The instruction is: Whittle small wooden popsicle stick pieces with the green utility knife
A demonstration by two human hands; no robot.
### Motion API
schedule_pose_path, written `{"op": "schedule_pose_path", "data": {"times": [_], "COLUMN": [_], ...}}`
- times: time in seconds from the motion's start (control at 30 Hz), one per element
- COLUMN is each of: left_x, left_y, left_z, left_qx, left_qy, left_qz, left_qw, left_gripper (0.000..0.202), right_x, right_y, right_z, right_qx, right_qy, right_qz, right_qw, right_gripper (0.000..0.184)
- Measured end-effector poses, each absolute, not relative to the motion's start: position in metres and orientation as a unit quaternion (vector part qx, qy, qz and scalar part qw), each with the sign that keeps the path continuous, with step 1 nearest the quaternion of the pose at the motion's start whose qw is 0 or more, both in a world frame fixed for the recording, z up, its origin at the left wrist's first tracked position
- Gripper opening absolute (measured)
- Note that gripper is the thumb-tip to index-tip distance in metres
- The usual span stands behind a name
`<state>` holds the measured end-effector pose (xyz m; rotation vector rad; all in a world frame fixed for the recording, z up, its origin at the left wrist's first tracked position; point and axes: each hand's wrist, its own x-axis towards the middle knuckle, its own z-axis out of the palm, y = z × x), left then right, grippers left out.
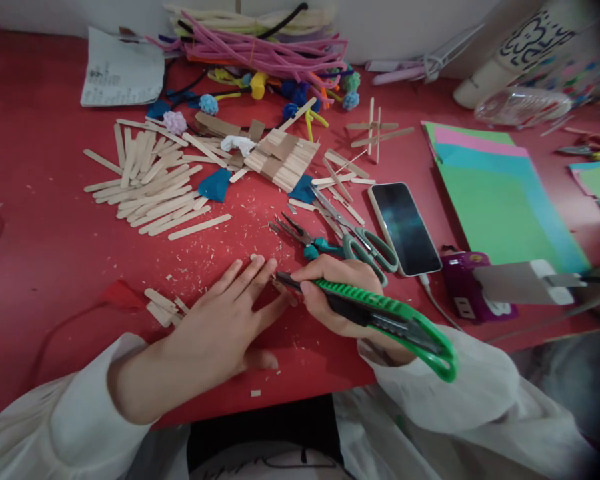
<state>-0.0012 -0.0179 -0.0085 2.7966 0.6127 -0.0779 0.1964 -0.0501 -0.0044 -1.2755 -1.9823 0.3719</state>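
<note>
My right hand (343, 297) grips a green and black utility knife (387, 313), its handle end pointing towards the lower right. The dark blade reaches the fingertips of my left hand (225, 320). That hand lies flat on the red table with its fingers stretched out. What is pressed beneath its fingers is mostly hidden; a small pale tip shows at the fingertips. Short cut pieces of craft stick (163, 308) lie left of my left hand, beside a red scrap (123, 295). Wood shavings are scattered around the fingers on the table (55, 240).
Loose craft sticks (150, 180) lie at the left, near a joined stick panel (283, 160). Pliers (300, 233), scissors (360, 240) and a phone (405, 228) sit beyond my right hand. Coloured paper (500, 200), a purple adapter (467, 283) and pipe cleaners (265, 50) lie farther off.
</note>
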Motion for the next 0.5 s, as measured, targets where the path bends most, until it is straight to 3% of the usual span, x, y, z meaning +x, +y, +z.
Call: {"op": "schedule_pose_path", "data": {"times": [0.5], "left_x": [-0.0037], "left_y": [-0.0109], "left_z": [-0.0029], "left_qx": [0.959], "left_qy": [0.211], "left_qz": [-0.033], "left_qw": [0.186], "left_gripper": [0.075], "right_x": [0.1945], "right_y": [-0.0479], "right_z": [0.0009], "right_qx": [-0.458], "right_qy": [-0.797], "right_qz": [0.124], "right_qw": [0.373], "right_gripper": [0.012]}}
